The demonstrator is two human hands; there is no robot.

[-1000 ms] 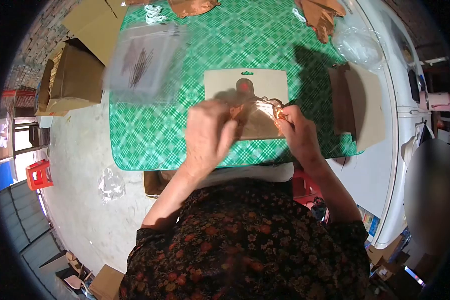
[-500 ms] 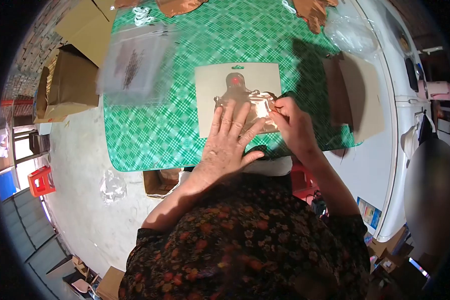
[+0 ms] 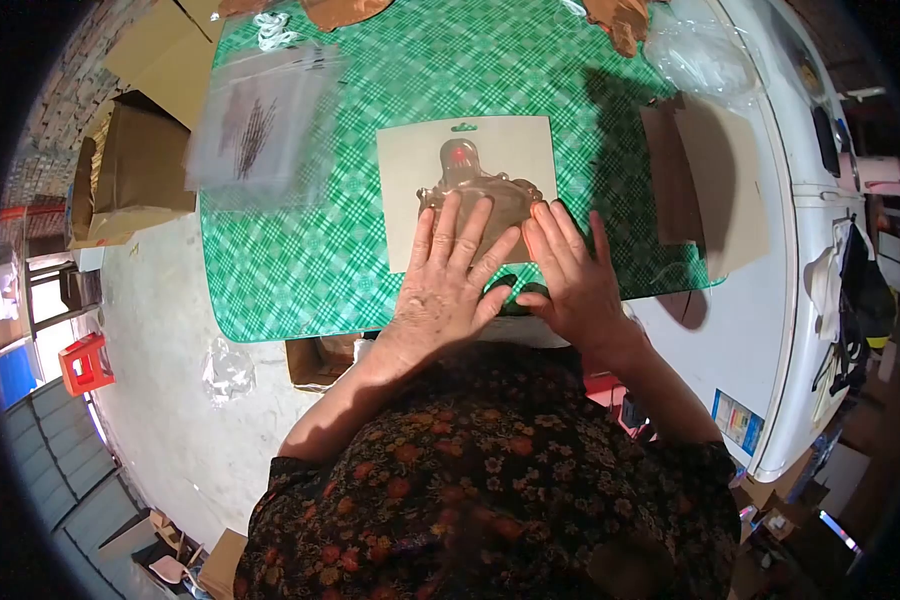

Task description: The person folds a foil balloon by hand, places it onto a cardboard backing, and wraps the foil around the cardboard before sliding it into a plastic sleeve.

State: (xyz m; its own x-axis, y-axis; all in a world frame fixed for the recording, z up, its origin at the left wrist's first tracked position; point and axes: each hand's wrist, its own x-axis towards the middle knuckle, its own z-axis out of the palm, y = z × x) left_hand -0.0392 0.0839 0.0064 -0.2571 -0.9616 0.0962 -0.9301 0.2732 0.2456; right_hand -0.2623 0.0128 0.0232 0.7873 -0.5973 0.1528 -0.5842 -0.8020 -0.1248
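Note:
A beige backing card (image 3: pixel 405 170) with a hanging slot at its top lies flat near the front edge of the table. On it rests a shiny brown, figure-shaped piece (image 3: pixel 480 188) with a rounded top and a small red spot; what it is exactly I cannot tell. My left hand (image 3: pixel 445 285) lies over its lower part with fingers spread. Beside it, my right hand (image 3: pixel 575 275) has its fingers stretched out, the tips at the right edge of the brown piece. Both hands cover the lower part of the card.
Clear plastic bags (image 3: pixel 260 130) lie in a stack on the green checked table cover (image 3: pixel 370 80). More beige cards (image 3: pixel 720 190) lie at the right, by a crumpled clear bag (image 3: pixel 700 60). Brown shiny pieces (image 3: pixel 345 10) and white cord (image 3: pixel 273 30) are at the back. A cardboard box (image 3: pixel 140 170) stands left.
My right hand has let go of the brown piece's right edge, and its fingers have gone from a pinch to stretched out. My left hand stays on the piece. The bright glare is gone.

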